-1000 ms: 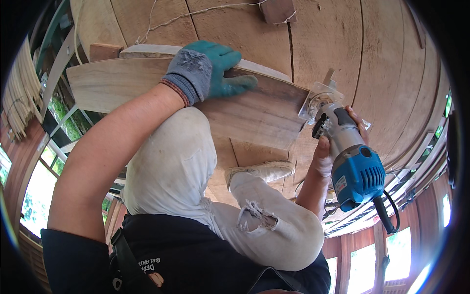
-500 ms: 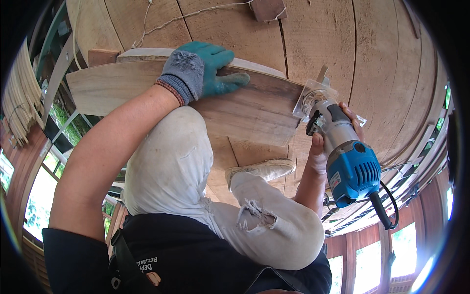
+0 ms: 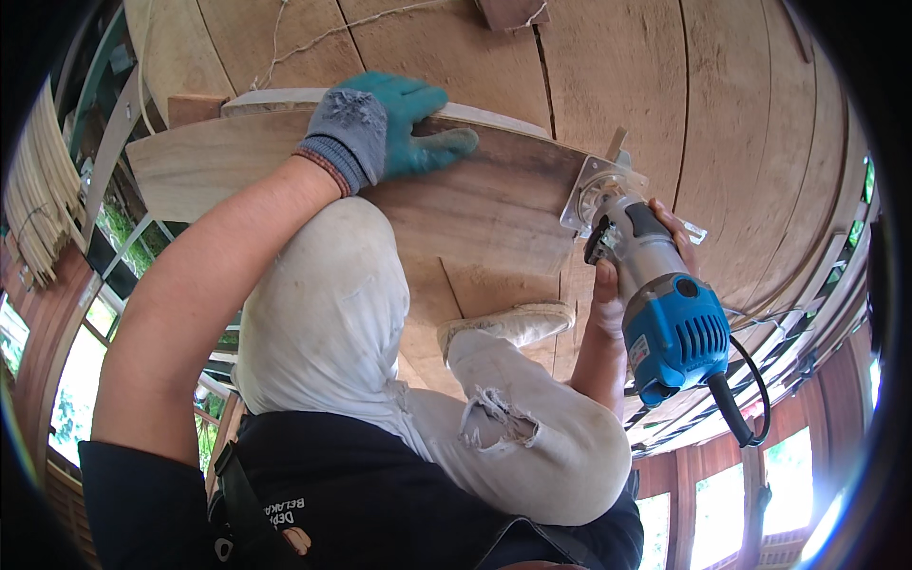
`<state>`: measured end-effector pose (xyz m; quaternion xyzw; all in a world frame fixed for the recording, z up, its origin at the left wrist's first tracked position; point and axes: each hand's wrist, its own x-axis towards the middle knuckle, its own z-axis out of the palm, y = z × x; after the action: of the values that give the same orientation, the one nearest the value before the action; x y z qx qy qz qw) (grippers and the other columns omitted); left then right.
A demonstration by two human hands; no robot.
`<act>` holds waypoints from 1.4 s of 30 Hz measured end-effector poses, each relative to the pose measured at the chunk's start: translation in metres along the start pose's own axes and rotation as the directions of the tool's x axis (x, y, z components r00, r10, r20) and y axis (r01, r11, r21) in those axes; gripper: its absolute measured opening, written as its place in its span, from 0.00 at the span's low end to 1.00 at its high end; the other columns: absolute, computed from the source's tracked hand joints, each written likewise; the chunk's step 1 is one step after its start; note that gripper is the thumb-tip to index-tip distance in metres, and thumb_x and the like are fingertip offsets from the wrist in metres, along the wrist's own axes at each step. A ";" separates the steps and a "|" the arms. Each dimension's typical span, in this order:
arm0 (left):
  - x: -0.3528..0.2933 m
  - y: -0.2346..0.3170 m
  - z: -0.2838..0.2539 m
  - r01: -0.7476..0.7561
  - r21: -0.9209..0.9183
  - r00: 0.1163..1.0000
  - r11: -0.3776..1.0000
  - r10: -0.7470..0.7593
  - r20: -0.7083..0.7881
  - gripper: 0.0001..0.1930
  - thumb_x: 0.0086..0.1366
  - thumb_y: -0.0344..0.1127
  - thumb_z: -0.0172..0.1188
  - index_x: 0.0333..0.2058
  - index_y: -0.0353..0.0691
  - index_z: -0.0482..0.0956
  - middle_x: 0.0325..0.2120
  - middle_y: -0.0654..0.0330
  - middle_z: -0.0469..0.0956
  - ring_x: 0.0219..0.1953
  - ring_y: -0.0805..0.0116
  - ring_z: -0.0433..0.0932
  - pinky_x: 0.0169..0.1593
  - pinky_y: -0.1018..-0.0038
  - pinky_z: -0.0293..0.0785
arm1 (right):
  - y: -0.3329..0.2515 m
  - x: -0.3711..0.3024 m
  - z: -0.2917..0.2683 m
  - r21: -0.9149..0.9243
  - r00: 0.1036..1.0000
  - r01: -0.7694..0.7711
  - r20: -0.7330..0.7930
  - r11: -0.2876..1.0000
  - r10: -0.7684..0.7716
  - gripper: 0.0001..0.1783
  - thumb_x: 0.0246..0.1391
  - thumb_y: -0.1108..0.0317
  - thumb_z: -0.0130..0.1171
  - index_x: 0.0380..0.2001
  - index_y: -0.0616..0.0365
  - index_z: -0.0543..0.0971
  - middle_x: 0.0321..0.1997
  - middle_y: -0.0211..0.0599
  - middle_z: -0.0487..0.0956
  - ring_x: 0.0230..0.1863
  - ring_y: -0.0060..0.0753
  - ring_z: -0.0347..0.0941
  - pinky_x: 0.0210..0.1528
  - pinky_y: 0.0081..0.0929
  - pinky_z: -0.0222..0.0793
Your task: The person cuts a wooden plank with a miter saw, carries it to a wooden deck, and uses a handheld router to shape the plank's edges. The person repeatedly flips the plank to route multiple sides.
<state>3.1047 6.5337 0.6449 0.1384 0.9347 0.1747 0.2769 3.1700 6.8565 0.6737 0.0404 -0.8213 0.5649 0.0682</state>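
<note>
My left hand (image 3: 394, 128), in a green-and-grey work glove, grips the upper edge of a wide wooden board (image 3: 475, 214). Its thumb lies along the near face and its fingers reach over the edge. Bare, my right hand (image 3: 608, 290) is wrapped round the silver body of a blue trim router (image 3: 670, 309), most of its fingers hidden behind it. The router is tilted, its clear square base (image 3: 576, 204) against the board's right end. The bit cannot be made out.
Behind the board lie a pale curved wooden strip (image 3: 275, 98) and a small brown block (image 3: 195, 108). Wide planks (image 3: 617, 76) form the floor, with a string (image 3: 323, 40) and another block (image 3: 513, 11) on it. A black cord (image 3: 763, 399) loops from the router. My knee (image 3: 347, 242) is by the board.
The router and my right hand have shifted slightly left and up in the picture. My left hand also appears a little further left, still on the board.
</note>
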 end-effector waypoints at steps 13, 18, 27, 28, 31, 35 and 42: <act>0.000 -0.001 0.007 -0.040 -0.006 0.993 0.999 0.040 -0.113 0.34 0.63 0.75 0.55 0.31 0.44 0.79 0.31 0.54 0.82 0.37 0.53 0.82 0.45 0.59 0.77 | 0.002 -0.010 -0.007 -0.069 0.998 0.051 0.036 0.996 -0.049 0.45 0.50 0.52 0.76 0.65 0.54 0.63 0.58 0.51 0.75 0.63 0.53 0.74 0.68 0.53 0.68; 0.000 -0.002 0.009 -0.046 -0.001 0.992 0.999 0.046 -0.121 0.35 0.62 0.76 0.54 0.32 0.44 0.80 0.32 0.55 0.82 0.38 0.53 0.82 0.45 0.60 0.77 | -0.001 -0.012 -0.005 -0.105 0.999 0.034 0.027 0.994 -0.031 0.45 0.51 0.52 0.76 0.65 0.54 0.63 0.58 0.52 0.75 0.62 0.54 0.74 0.68 0.54 0.68; 0.002 0.000 0.007 -0.086 -0.012 0.982 0.996 0.082 -0.167 0.32 0.62 0.73 0.58 0.31 0.44 0.80 0.29 0.56 0.81 0.36 0.52 0.81 0.41 0.59 0.76 | -0.003 -0.017 -0.006 -0.122 0.999 0.017 0.033 0.992 -0.013 0.46 0.50 0.51 0.77 0.65 0.54 0.63 0.59 0.51 0.74 0.63 0.54 0.73 0.68 0.53 0.68; 0.002 0.000 0.006 -0.095 -0.013 0.980 0.995 0.091 -0.178 0.32 0.62 0.72 0.59 0.31 0.44 0.80 0.29 0.56 0.80 0.35 0.52 0.81 0.41 0.59 0.76 | -0.003 -0.017 -0.006 -0.111 1.000 0.009 0.021 0.994 -0.007 0.46 0.50 0.51 0.77 0.65 0.54 0.63 0.59 0.51 0.74 0.63 0.53 0.73 0.68 0.53 0.68; 0.002 0.001 0.004 -0.059 0.001 0.995 0.998 0.059 -0.075 0.26 0.61 0.62 0.66 0.42 0.44 0.84 0.32 0.54 0.83 0.35 0.51 0.81 0.41 0.59 0.76 | -0.004 -0.015 -0.010 -0.065 0.999 -0.013 -0.048 0.998 0.010 0.46 0.49 0.50 0.78 0.65 0.53 0.64 0.59 0.50 0.74 0.64 0.53 0.72 0.69 0.53 0.67; 0.003 0.001 0.005 -0.099 -0.002 0.986 0.995 0.098 -0.132 0.24 0.62 0.61 0.65 0.36 0.43 0.82 0.30 0.54 0.81 0.33 0.51 0.81 0.38 0.59 0.76 | -0.008 -0.009 -0.038 -0.040 0.990 0.000 -0.142 0.999 -0.006 0.46 0.48 0.54 0.78 0.65 0.52 0.64 0.60 0.49 0.74 0.65 0.49 0.71 0.69 0.50 0.66; 0.002 0.004 0.010 -0.068 -0.010 0.985 0.998 0.066 -0.158 0.26 0.64 0.63 0.61 0.26 0.43 0.78 0.25 0.54 0.79 0.30 0.49 0.79 0.36 0.57 0.75 | -0.042 -0.041 -0.104 -0.156 0.982 0.014 -0.186 0.988 -0.043 0.44 0.49 0.56 0.78 0.64 0.54 0.66 0.58 0.49 0.76 0.62 0.49 0.73 0.67 0.49 0.69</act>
<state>3.1092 6.5404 0.6374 0.1534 0.9471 0.2014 0.1971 3.2229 6.9376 0.7427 -0.0070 -0.8517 0.4999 0.1569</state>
